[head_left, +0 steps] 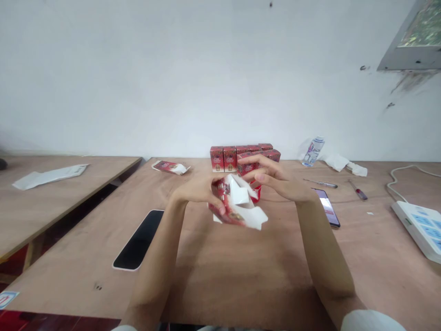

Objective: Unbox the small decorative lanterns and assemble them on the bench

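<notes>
Head view: holding the red printed carton in curled left fingers, with half-spread right fingers seemingly empty, and possibly creasing white flaps by squeezing too strongly.

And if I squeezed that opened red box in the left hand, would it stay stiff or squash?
The opened red carton would probably squash, since its walls look like thin card. Its white flap might bend with a small push, as it sticks out loose. It's likely light, being mostly card, but the inside is partly hidden.
</notes>
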### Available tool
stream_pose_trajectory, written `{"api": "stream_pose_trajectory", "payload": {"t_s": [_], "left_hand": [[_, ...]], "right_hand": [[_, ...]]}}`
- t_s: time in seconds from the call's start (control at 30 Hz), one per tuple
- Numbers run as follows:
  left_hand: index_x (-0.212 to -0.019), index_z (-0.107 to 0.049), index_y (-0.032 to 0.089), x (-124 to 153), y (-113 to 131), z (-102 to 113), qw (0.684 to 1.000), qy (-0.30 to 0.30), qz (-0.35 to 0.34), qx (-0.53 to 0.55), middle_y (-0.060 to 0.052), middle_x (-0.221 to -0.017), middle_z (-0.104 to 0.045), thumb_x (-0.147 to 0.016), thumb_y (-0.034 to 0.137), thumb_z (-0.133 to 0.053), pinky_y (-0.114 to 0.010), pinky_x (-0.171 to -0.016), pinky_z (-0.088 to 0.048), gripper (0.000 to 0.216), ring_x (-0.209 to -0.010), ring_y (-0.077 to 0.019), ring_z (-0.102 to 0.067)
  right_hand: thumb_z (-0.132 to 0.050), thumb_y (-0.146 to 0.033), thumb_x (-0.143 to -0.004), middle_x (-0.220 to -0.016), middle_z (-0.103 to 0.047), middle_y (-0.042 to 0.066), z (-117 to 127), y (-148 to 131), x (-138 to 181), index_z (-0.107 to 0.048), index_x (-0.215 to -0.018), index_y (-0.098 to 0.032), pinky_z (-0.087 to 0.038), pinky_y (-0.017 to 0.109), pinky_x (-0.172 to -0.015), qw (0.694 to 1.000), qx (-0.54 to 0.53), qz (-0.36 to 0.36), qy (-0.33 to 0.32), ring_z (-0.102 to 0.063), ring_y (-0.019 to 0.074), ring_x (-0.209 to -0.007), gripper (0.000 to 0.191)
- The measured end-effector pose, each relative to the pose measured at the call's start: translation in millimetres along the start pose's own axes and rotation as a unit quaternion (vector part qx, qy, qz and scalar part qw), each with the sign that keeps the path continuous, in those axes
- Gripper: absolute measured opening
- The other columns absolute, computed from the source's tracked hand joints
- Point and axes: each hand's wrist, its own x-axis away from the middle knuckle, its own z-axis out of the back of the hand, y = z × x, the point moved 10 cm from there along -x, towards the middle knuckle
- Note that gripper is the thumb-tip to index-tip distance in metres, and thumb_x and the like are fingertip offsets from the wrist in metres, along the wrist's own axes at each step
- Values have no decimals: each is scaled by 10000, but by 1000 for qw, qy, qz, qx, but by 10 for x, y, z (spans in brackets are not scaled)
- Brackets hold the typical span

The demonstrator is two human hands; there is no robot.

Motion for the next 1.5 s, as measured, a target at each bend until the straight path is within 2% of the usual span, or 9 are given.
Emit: {"api": "stream_pose_trajectory", "payload": {"t_s": [0.23,0.43,0.63,0.8,0.97,1.1,1.23,1.37,1.5], "left_hand": [[-829,-678,143,182,137,421,963,262,3,-59,-13,-719,-698,-622,265,-744,-240,-593,-495,250,-671,-166,-645],[-831,-701,164,195,248,338,958,236,-19,-159,-1,-698,-702,-708,303,-677,-202,-523,-451,187,-613,-136,-627],[-875,-708,217,402,280,371,899,268,-103,-331,4,-726,-717,-768,161,-540,-210,-594,-449,207,-610,-117,-619],[-1079,-644,239,802,-452,963,852,303,12,-427,-42,-1105,-665,-810,213,-482,-328,-883,-448,314,-1006,-198,-606],[-1236,-538,257,1315,-1675,1292,817,205,199,-501,-77,-1361,-467,-838,176,-370,-606,-1051,-156,440,-1303,-295,-350],[-1319,-446,231,1611,-2282,1341,807,186,280,-485,-112,-1416,-384,-854,215,-349,-583,-1027,-237,476,-1319,-313,-319],[-1375,-347,133,1537,-2460,1344,822,165,296,-457,-137,-1454,-306,-810,191,-374,-450,-1060,-266,569,-1354,-277,-254],[-1419,-217,122,1452,-2399,1405,818,177,328,-438,-125,-1496,-198,-761,135,-363,-563,-1052,-201,673,-1381,-313,-139],[-1410,-163,46,1466,-2009,1510,796,288,300,-441,-184,-1484,-198,-710,128,-403,-592,-1061,-158,745,-1381,-332,-118]], "right_hand": [[-670,-378,-739,-1099,-611,21,37,-158,21,-522,-1124,-274,-521,280,-687,972,199,13,124,-643,176,-855,425],[-524,-250,-855,-648,-626,-36,18,-287,41,-616,-789,-192,-352,194,-502,908,367,97,178,-537,82,-536,127],[-482,-246,-881,-818,-701,8,-121,-217,-57,-634,-961,-214,-437,220,-616,895,408,100,151,-632,136,-706,174],[-489,-329,-877,-1316,-508,62,-16,-125,40,-413,-1302,-247,-400,388,-976,882,424,111,176,-475,231,-1203,439],[-443,-280,-876,-1297,-494,106,293,323,314,-414,-1287,-226,-385,472,-969,858,466,64,209,-465,281,-1186,416],[-436,-253,-860,-1241,-510,128,409,710,399,-450,-1243,-202,-381,487,-965,844,490,14,218,-472,297,-1158,387],[-472,-275,-834,-1299,-419,170,422,1100,304,-405,-1287,-165,-375,491,-972,856,473,-54,203,-424,315,-1208,471],[-529,-313,-809,-1396,-282,178,397,1411,188,-313,-1353,-191,-368,490,-972,875,435,-93,190,-342,327,-1279,598],[-519,-281,-812,-1214,-478,141,392,1584,134,-430,-1246,-211,-422,451,-894,892,400,-117,176,-515,289,-1105,448]]}}
